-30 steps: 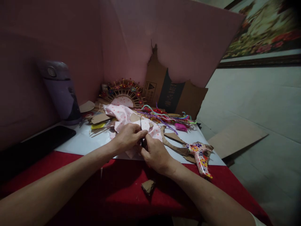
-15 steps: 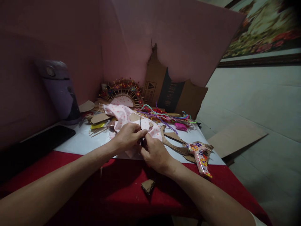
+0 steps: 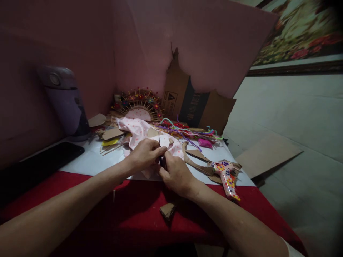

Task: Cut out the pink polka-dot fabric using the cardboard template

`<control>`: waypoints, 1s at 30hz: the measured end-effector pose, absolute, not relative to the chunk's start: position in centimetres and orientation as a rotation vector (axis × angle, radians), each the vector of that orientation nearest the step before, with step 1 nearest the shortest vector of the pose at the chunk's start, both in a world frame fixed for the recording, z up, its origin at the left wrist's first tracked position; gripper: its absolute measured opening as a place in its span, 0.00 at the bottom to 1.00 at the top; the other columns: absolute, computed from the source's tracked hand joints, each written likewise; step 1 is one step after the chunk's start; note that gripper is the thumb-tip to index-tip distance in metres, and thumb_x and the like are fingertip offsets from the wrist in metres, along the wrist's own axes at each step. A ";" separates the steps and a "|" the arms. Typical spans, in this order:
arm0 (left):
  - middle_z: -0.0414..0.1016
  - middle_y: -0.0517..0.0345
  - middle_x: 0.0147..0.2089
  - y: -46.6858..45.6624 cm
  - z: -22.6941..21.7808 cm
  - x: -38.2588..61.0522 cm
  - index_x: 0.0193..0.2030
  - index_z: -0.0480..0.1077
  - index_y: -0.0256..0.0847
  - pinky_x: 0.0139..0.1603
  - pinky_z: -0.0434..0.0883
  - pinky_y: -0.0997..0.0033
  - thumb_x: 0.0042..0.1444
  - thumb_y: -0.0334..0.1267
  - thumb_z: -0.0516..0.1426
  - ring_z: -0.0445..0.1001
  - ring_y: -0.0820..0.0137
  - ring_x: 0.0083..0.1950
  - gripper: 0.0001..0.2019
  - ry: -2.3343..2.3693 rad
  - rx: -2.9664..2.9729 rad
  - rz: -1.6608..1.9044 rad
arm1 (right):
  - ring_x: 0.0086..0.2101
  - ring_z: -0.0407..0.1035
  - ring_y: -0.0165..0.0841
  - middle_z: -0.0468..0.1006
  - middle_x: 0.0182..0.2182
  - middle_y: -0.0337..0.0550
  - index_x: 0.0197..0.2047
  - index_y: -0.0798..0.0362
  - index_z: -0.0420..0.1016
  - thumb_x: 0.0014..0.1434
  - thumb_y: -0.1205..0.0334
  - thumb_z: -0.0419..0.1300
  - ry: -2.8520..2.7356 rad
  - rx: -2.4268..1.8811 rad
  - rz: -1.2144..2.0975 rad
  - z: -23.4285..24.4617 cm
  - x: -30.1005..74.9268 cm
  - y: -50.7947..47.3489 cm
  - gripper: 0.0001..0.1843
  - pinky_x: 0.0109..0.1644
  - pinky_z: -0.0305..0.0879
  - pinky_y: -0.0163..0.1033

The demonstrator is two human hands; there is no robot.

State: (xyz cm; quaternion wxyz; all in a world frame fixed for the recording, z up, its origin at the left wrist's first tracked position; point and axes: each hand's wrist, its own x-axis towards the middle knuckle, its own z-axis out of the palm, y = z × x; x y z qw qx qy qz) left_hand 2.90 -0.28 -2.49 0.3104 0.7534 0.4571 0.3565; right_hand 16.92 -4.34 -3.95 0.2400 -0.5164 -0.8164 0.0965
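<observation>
My left hand (image 3: 144, 154) and my right hand (image 3: 177, 175) meet at the middle of the table, fingers pinched together over a pink polka-dot cloth (image 3: 139, 129). A thin dark stick or blade (image 3: 160, 140) stands up between the fingertips. Both hands press on the cloth and a small cardboard piece (image 3: 164, 140) beside it. What exactly each hand grips is hidden by the fingers.
A flower-patterned glue gun (image 3: 227, 175) lies right of my hands on cardboard cut-outs. Coloured pipe cleaners (image 3: 187, 131) and a fan-shaped stick craft (image 3: 139, 104) sit behind. A purple bottle (image 3: 65, 101) and dark phone (image 3: 40, 165) are left. A cardboard scrap (image 3: 167, 210) lies on the red tablecloth (image 3: 134, 221).
The hands stay pinched at the same spot on the cloth; the view has shifted slightly. Nothing else has moved.
</observation>
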 end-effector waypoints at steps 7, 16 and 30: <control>0.64 0.62 0.16 -0.3 -2.4 3.0 0.17 0.61 0.40 0.18 0.57 0.76 0.51 0.47 0.54 0.63 0.74 0.19 0.17 1.193 1.958 0.941 | 0.27 0.68 0.36 0.76 0.29 0.49 0.39 0.56 0.65 0.57 0.61 0.53 -2.254 -1.429 0.247 -3.9 17.0 -4.5 0.08 0.29 0.53 0.37; 0.61 0.62 0.16 -0.5 -1.9 2.9 0.17 0.60 0.39 0.18 0.55 0.76 0.51 0.46 0.54 0.60 0.75 0.19 0.17 1.198 1.981 0.918 | 0.29 0.70 0.38 0.77 0.31 0.52 0.40 0.57 0.65 0.57 0.61 0.52 -2.281 -1.457 0.210 -3.6 16.9 -4.6 0.09 0.29 0.53 0.38; 0.62 0.62 0.17 -0.3 -2.3 3.0 0.19 0.62 0.39 0.18 0.55 0.76 0.51 0.48 0.53 0.60 0.74 0.20 0.17 1.218 1.990 0.916 | 0.26 0.67 0.34 0.76 0.29 0.48 0.38 0.56 0.65 0.57 0.61 0.53 -2.245 -1.439 0.266 -3.6 16.9 -4.5 0.08 0.28 0.52 0.36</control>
